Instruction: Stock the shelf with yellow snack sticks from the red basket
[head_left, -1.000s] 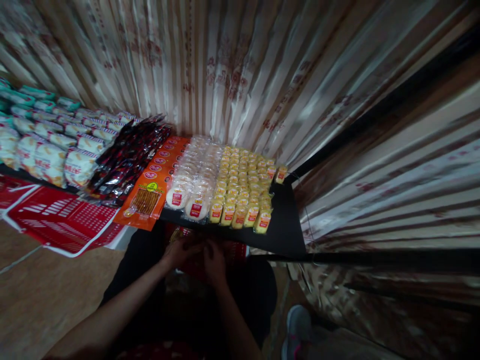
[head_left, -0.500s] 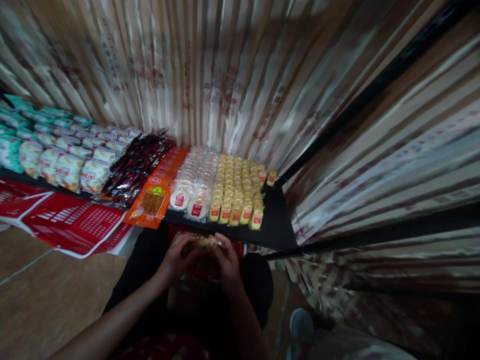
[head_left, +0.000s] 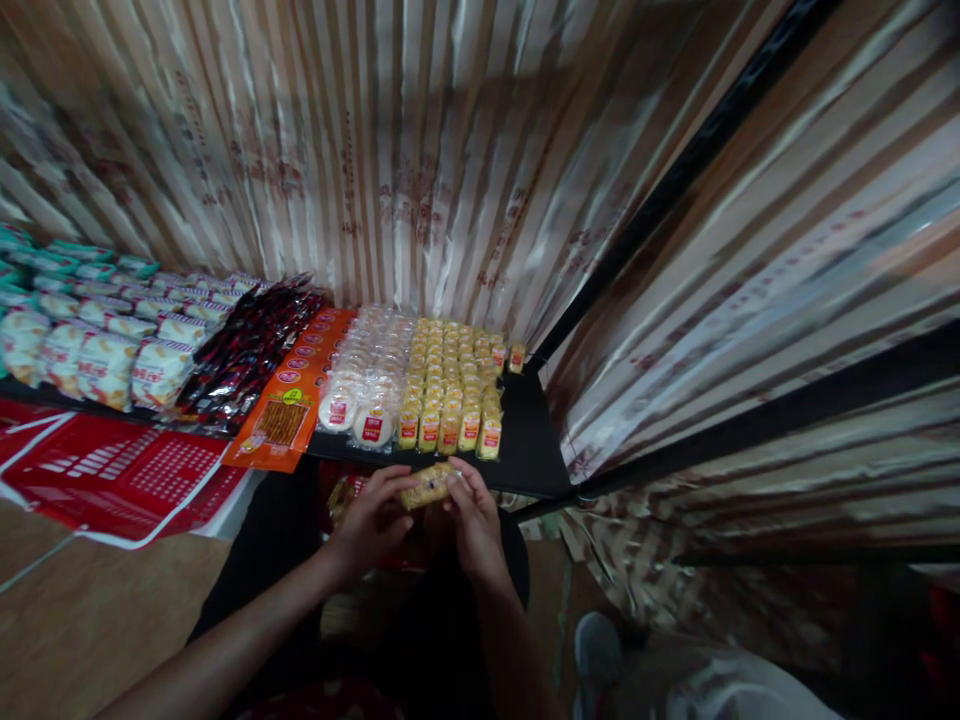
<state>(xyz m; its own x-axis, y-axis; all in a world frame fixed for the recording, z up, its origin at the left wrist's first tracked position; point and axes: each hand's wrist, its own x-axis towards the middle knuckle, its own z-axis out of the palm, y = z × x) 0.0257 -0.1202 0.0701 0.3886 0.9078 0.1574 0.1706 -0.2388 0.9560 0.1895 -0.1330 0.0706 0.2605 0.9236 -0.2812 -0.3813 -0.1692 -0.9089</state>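
Note:
Between my two hands is a small wrapped snack (head_left: 427,486), yellowish in clear film, held just in front of the black shelf's edge. My left hand (head_left: 373,517) grips its left end, and my right hand (head_left: 474,515) pinches its right end. Beyond them on the shelf (head_left: 529,455), yellow packaged snacks (head_left: 450,390) stand in close rows with red labels at the front. Left of these are rows of round white crackers (head_left: 367,375) in clear wrap. Below my left hand, something shiny and gold in a red container (head_left: 341,497) is partly hidden.
An orange snack bag (head_left: 281,415), dark red-black packets (head_left: 244,345) and white bags (head_left: 161,370) line the shelf leftward. A red printed bag (head_left: 142,475) hangs at its front. Striped curtains (head_left: 420,150) and black poles (head_left: 675,190) enclose the back and right. A shoe (head_left: 598,650) is at lower right.
The wrapped snack has come up and slightly right in both hands, so more of it shows. The view has shifted, and the shelf sits a little farther left.

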